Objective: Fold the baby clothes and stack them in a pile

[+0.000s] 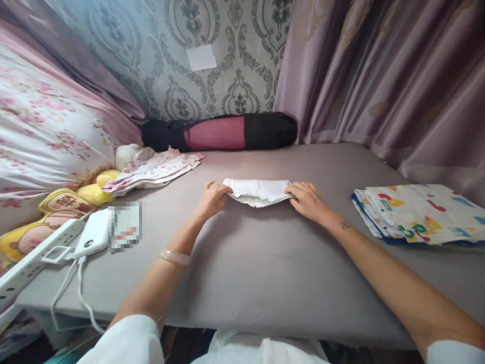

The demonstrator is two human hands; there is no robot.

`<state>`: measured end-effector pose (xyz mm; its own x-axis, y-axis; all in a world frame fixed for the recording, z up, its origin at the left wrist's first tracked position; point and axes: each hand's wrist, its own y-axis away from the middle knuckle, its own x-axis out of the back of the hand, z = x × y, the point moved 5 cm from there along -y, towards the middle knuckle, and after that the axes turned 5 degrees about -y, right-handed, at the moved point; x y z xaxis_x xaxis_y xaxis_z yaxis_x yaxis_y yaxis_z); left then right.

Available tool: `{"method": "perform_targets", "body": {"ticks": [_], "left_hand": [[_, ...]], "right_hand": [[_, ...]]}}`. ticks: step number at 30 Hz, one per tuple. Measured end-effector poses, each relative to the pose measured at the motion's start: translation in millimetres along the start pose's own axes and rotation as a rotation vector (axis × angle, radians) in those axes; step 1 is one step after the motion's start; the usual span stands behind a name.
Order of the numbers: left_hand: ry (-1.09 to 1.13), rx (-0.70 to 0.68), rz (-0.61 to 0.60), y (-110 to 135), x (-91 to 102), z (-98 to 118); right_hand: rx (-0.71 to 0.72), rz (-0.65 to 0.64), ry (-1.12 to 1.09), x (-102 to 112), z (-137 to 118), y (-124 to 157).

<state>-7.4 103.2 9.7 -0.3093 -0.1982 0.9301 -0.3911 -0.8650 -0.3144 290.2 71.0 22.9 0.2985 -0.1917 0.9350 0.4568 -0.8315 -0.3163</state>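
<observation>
A folded white cloth (258, 189) is stretched between my two hands, over the middle of the grey-covered surface (265, 273). Its lower edge sags a little in the centre. My left hand (214, 198) pinches the cloth's left corner between thumb and fingers. At the opposite corner, my right hand (307, 199) grips the cloth the same way. Whether the cloth touches the surface below is hard to tell. What kind of garment or linen it is does not show.
Folded patterned fabric (432, 212) lies at right, and a pink-and-white cloth pile (159, 169) at back left. A white power strip (41, 258), a power bank (94, 232) with cables and plush toys (56, 217) line the left edge. A black-and-pink roll bag (220, 132) rests against the wall.
</observation>
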Motion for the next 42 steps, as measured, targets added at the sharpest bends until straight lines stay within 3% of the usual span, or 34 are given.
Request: {"method": "perform_targets", "body": {"ticks": [6, 12, 18, 21, 25, 29, 34, 42], "left_hand": [[0.045, -0.071, -0.097, 22.8, -13.9, 5.7], [0.041, -0.067, -0.126, 27.3, -5.1, 15.2], [0.004, 0.071, -0.05, -0.9, -5.7, 30.3], [0.012, 0.091, 0.014, -23.3, -12.6, 45.9], [-0.022, 0.055, -0.024, -46.6, -29.7, 66.9], [-0.078, 0.05, -0.116, -52.4, -51.6, 72.4], [-0.091, 0.072, -0.191, -47.4, -74.4, 65.4], [-0.078, 0.088, -0.189, -48.5, -76.4, 62.7]], "right_hand": [[0.087, -0.063, 0.004, -19.7, -10.3, 22.2], [-0.011, -0.092, -0.022, -14.7, -17.1, 26.8], [-0.189, -0.1, -0.038, -16.2, -30.8, -7.7], [-0.221, -0.005, -0.091, -27.6, -40.5, -36.7], [-0.247, 0.01, -0.106, -52.6, -50.1, -63.9], [-0.262, -0.062, -0.083, -73.4, -52.2, -67.3], [-0.282, -0.129, -0.103, -83.3, -49.6, -60.5], [-0.297, -0.146, -0.111, -80.5, -47.8, -62.6]]}}
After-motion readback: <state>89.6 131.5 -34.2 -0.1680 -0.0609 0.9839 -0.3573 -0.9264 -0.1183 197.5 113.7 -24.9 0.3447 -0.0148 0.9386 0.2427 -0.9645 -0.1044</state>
